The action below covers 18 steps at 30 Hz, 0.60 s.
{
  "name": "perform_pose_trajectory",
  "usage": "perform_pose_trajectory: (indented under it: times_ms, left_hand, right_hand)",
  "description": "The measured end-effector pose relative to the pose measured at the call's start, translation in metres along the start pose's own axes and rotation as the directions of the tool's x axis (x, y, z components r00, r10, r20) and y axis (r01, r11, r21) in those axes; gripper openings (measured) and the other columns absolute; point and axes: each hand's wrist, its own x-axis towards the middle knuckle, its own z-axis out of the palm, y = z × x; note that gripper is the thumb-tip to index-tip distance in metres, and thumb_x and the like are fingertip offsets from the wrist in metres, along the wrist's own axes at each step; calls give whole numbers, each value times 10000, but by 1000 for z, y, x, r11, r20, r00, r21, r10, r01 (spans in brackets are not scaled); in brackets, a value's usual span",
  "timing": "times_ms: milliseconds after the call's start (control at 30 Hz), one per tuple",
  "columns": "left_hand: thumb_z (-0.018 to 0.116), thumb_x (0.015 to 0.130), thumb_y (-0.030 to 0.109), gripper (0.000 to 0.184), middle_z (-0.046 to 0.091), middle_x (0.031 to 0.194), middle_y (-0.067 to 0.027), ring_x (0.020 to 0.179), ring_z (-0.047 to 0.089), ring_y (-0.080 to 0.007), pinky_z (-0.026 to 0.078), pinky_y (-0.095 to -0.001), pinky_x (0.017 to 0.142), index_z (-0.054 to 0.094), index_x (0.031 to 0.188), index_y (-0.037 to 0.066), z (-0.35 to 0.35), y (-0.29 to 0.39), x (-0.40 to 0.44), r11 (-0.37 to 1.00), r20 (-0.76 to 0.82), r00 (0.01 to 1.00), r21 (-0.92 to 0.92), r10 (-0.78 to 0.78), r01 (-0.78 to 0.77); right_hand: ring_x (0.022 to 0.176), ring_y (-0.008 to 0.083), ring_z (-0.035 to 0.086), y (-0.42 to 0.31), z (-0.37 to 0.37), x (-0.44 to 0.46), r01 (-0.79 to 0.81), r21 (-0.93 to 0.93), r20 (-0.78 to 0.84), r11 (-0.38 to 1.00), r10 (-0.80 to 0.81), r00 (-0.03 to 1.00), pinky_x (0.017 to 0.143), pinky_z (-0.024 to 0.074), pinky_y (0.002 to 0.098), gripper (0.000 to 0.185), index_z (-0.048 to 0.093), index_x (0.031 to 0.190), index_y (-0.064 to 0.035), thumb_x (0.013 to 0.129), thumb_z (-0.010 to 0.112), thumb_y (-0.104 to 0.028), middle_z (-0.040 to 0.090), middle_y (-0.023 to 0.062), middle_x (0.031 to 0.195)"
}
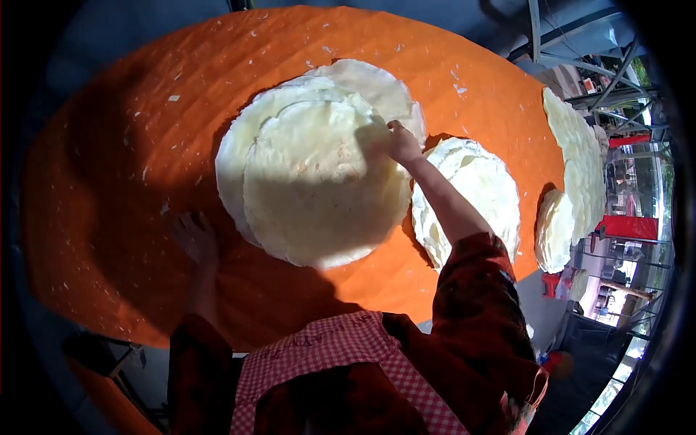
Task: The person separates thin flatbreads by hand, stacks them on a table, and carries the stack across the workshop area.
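My right hand [403,143] is at the upper right edge of the top flatbread [319,188], its fingers closed on the rim. This large, thin, pale round lies on a pile of similar flatbreads [235,156], with another one [370,83] sticking out behind. Fingertips and the gripped edge are partly hidden. Resting flat in shadow on the orange table [145,290], my left hand [194,238] has its fingers apart and holds nothing, left of the pile. Under my right forearm is a second flatbread stack [478,181], smaller and more crumpled.
More flatbreads [580,167] lie along the table's right end, beside a small folded stack [554,232]. White crumbs and flakes are scattered over the orange surface. Metal frame bars [573,29] stand beyond the upper right edge. A red stool-like object [552,285] is below the right end.
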Motion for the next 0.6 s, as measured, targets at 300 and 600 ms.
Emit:
perform_pose_trajectory:
  times_ms: [300, 600]
  left_hand:
    - [575, 910, 220, 266, 517, 1127, -207, 1037, 492, -375, 443, -489, 848, 515, 1062, 10, 14, -6, -4, 994, 25, 994, -24, -107, 108]
    - [571, 924, 221, 241, 532, 1090, -182, 999, 515, -341, 461, -440, 797, 512, 1044, 20, 15, -11, 1, 996, 105, 991, -33, -80, 84]
  right_hand:
    - [914, 245, 644, -17, -21, 43, 80, 0, 299, 997, -77, 951, 824, 484, 359, 651, 655, 1046, 11, 576, 833, -402, 683, 147, 966]
    - [800, 229, 640, -126, -89, -2, 302, 264, 283, 916, -373, 884, 759, 479, 334, 360, 702, 922, -32, 669, 750, -283, 682, 126, 846]
